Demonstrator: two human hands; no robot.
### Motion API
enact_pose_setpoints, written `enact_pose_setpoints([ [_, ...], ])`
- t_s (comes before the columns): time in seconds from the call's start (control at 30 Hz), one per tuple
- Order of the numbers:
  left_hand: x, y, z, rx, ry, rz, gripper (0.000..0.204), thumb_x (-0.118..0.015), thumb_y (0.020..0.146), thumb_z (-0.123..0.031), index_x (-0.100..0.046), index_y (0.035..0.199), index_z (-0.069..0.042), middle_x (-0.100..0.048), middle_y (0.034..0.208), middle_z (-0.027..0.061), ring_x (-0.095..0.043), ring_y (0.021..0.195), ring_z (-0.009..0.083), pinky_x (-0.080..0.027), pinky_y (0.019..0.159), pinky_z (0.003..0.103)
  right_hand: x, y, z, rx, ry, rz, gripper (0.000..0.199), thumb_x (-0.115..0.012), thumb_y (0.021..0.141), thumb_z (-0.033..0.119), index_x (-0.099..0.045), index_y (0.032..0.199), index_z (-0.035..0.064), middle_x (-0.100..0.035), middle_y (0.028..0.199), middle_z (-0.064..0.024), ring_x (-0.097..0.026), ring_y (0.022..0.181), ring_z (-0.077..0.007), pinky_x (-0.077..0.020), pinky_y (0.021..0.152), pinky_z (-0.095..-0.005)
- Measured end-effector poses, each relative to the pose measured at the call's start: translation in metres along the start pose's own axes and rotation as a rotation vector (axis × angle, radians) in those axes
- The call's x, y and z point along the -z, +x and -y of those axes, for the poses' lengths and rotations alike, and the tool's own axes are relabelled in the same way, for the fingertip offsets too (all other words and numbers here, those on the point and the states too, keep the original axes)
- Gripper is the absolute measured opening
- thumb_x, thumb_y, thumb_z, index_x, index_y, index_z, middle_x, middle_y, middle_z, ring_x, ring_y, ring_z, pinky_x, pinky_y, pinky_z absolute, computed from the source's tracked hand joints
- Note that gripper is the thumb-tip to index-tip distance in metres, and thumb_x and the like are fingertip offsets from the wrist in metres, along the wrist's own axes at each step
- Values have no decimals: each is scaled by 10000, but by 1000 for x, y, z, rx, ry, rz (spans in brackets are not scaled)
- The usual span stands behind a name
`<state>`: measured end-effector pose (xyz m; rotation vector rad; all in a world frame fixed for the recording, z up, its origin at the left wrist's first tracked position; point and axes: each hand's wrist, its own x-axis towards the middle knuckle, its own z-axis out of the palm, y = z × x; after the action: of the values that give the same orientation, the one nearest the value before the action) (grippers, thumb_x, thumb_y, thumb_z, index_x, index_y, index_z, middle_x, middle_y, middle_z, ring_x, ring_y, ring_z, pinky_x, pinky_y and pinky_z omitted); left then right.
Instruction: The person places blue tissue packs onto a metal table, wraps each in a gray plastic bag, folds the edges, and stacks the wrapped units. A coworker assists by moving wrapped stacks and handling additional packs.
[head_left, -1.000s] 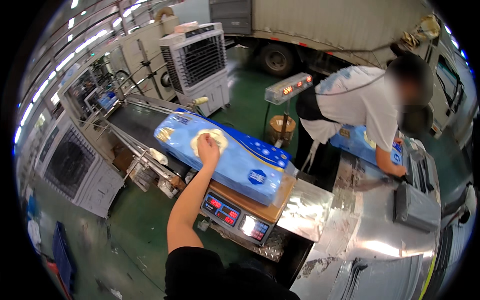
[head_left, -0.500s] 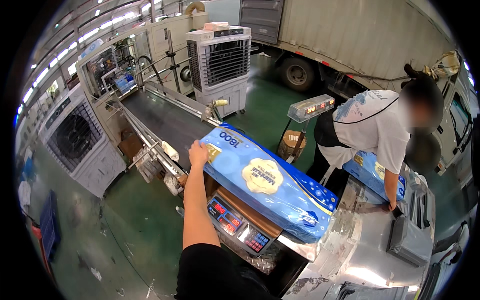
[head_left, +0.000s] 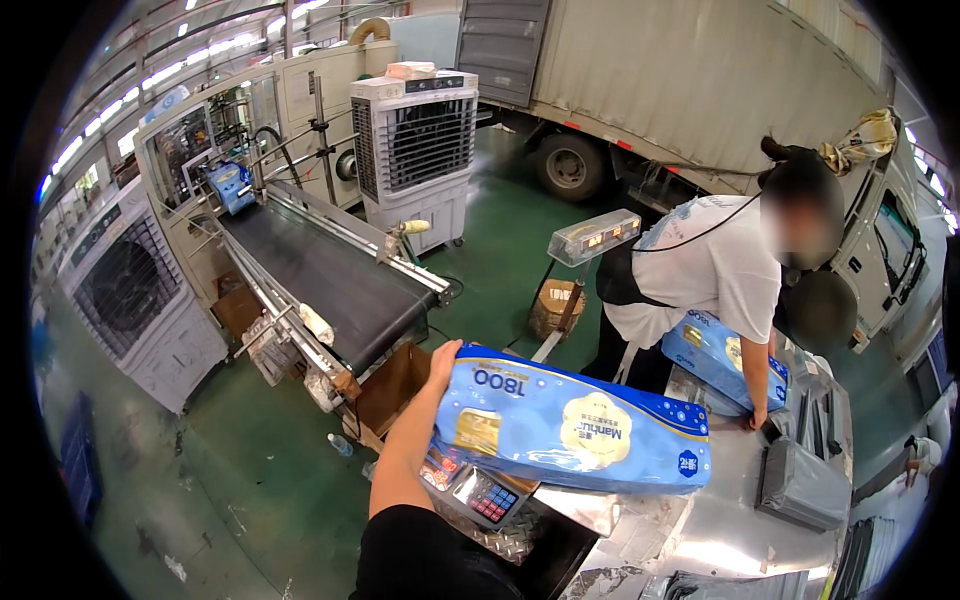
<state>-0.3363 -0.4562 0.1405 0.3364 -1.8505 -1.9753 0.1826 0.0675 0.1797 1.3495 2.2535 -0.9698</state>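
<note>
A long blue plastic-wrapped tissue pack [head_left: 530,418] lies across the weighing scale [head_left: 487,497] and the near edge of the metal table [head_left: 640,530]. My left hand [head_left: 441,368] grips its left end, fingers bent over the upper corner. The pack hides much of the scale; its keypad shows below. My right hand is out of sight. On the table to the right, a co-worker [head_left: 710,250] in a white shirt leans over a second blue tissue pack [head_left: 712,358], one hand [head_left: 757,417] low beside it.
A black conveyor belt [head_left: 320,270] runs from a machine at the far left, with another blue pack [head_left: 232,187] at its far end. An open carton [head_left: 392,388] sits below its near end. Behind are an air cooler [head_left: 415,150], a display [head_left: 596,238] and a truck [head_left: 680,90].
My left hand and the tissue pack have moved right, away from the conveyor's near end. A blue pack has come out onto the belt's far end. The view has shifted slightly.
</note>
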Motion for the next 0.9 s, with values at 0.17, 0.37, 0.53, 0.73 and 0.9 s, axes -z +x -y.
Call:
enact_pose_setpoints([
  [0.17,-124,-42,-46,50,-158,42,426,-681,848,-376,-648,628,-12,-540,575,-37,-453,561,79,-382,543,293,-24,68,-57,129,152,36,456,-466,890,442,-687,1014,63,-690,959,-204,-636,943,-349,-459,858,-450],
  [0.37,-201,-201,-190,-1136,160,591,393,-705,776,-228,-468,480,-125,-491,522,53,-486,482,238,-367,450,370,-15,194,-43,346,745,-123,437,-542,893,435,-656,1041,41,-674,961,-202,-639,918,-331,-515,780,-438],
  [0.53,-214,-354,-123,-1471,-149,1550,285,-687,777,-276,-544,612,-93,-551,642,93,-552,613,274,-428,512,413,51,124,79,395,1695,354,351,-567,897,346,-608,1082,50,-619,1066,-223,-562,1088,-259,-468,913,-361],
  [0.73,-218,-376,-50,-675,371,1253,255,-664,754,-366,-638,814,-120,-633,825,153,-613,780,347,-492,612,429,65,52,133,487,1379,430,351,-570,890,337,-611,1077,43,-625,1048,-216,-568,1069,-255,-471,902,-357],
  [0.9,-234,-385,7,-264,616,1271,391,-646,721,-451,-716,803,-75,-667,705,182,-663,683,329,-516,607,439,63,26,165,540,1089,435,351,-572,883,329,-613,1073,37,-630,1033,-211,-573,1054,-251,-474,892,-353],
])
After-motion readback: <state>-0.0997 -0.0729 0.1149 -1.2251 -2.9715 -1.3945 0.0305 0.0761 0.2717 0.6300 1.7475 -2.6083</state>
